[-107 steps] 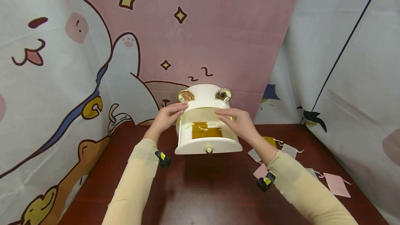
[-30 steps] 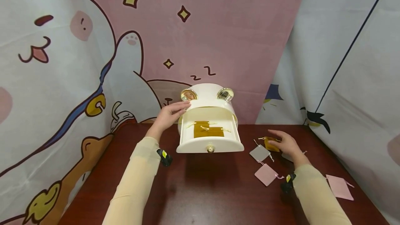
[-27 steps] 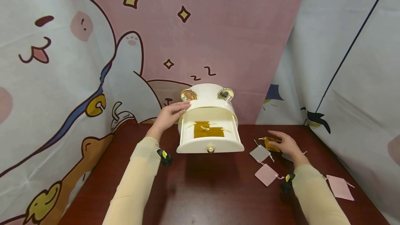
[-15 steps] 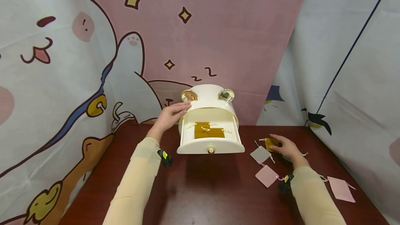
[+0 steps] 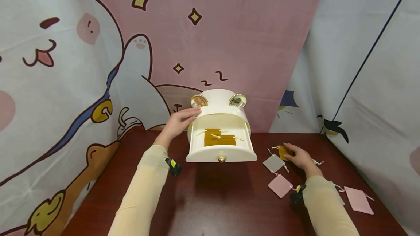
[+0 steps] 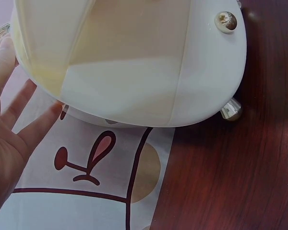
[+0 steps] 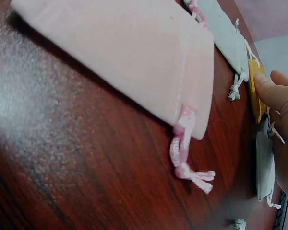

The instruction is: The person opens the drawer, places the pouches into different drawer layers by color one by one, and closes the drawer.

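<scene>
Since the earliest frame, when it was beside the drawer [image 5: 221, 154], the right hand [image 5: 300, 158] has moved out to the pouches on the table [image 5: 210, 199]; the left hand [image 5: 177, 123] has stayed at the box [image 5: 218, 99]. Picking up the yellow pouch [image 5: 282, 153] looks to be the step in hand: it lies on the table to the right of the box, with the thumb and fingers of the right hand bent round it, though how firm the pinch is cannot be told. A next move would seem to call for a sure hold and a lift that leaves undisturbed the gray pouch [image 5: 273, 162] just beside it and the pale pouch [image 7: 265, 165] under the hand. Fingers spread, the left hand grasps nothing and rests against the upper left of the box, perhaps steadying it. Pulled out toward the person, the drawer holds two overlapping drawer pouches [image 5: 224, 142], also yellow, with bare floor behind them. Outside it lie a near pink pouch [image 5: 280, 185] and, well apart, a far pink pouch [image 5: 359, 200].
</scene>
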The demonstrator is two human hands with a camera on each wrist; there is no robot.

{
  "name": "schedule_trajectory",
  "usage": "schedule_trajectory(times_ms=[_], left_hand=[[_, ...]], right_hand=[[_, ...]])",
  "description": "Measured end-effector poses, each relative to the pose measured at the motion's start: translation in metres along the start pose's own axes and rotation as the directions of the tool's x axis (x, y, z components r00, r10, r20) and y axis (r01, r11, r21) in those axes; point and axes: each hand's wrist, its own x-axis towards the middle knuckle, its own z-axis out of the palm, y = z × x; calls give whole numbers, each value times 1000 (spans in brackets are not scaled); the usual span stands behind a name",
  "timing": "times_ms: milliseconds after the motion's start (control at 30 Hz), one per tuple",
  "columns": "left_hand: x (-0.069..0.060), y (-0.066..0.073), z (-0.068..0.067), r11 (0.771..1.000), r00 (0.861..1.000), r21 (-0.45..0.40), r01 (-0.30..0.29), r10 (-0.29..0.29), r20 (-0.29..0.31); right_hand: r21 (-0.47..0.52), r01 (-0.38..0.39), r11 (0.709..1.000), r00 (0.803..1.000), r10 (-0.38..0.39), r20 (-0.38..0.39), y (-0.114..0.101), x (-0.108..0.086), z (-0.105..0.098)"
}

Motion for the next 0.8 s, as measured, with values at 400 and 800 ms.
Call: schedule_trajectory(times_ms=[400, 800], left_hand=[[0, 1, 0, 1000, 1000, 0, 12, -12, 1], [1, 1, 0, 1000, 1000, -7, 4, -4, 4]], right_hand=[[-22, 60, 998, 984, -63, -167, 1, -4, 11], [4, 21, 1000, 938, -18, -345, 2, -12, 23]])
